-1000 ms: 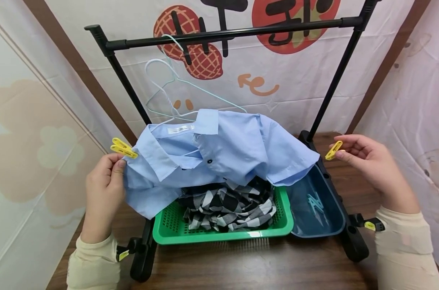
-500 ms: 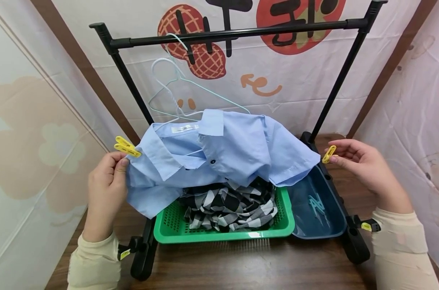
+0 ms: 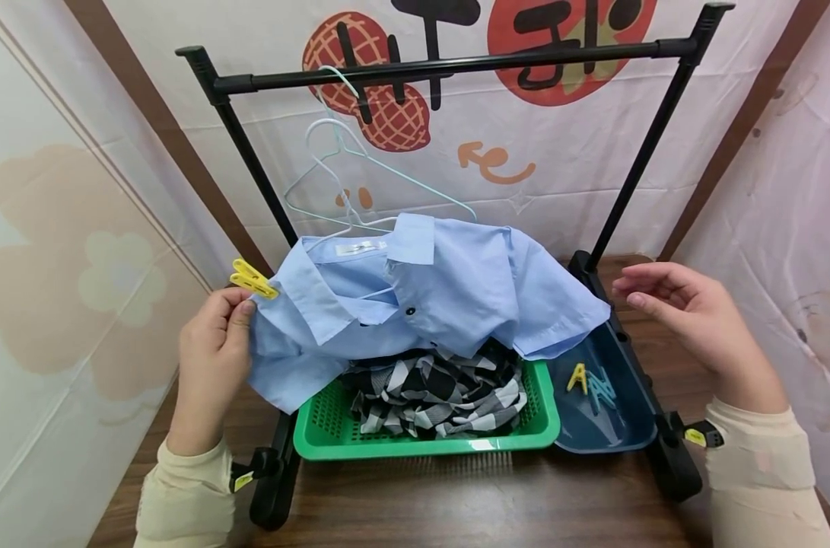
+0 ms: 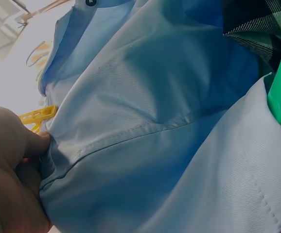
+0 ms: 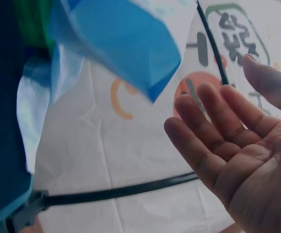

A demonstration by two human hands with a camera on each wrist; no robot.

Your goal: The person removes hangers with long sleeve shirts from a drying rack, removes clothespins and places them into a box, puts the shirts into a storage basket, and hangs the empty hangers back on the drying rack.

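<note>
A light blue short-sleeved shirt [image 3: 469, 281] hangs on a white hanger [image 3: 346, 194] above a green basket [image 3: 428, 449]. My left hand [image 3: 216, 358] pinches the shirt's left shoulder between thumb and fingers. Just above those fingers, a yellow clothespin [image 3: 253, 279] is clipped on the shirt; the left wrist view shows the same clothespin [image 4: 38, 116] beside my thumb. My right hand [image 3: 695, 320] is held in the air past the other sleeve, holding nothing, and its fingers look relaxed in the right wrist view. Another yellow clothespin [image 3: 577, 378] lies in the dark blue bin [image 3: 634, 434].
Black-and-white checked cloth [image 3: 442, 396] fills the basket. Light blue clothespins [image 3: 601, 390] lie in the bin. A black garment rack [image 3: 456, 67] stands behind, with a pale green hanger [image 3: 415, 185] on its bar. Printed curtains enclose the wooden table [image 3: 456, 502].
My right hand has let go of a yellow clothespin, which now lies in the bin. The left hand keeps hold of the shirt, and the white hanger's hook has turned somewhat.
</note>
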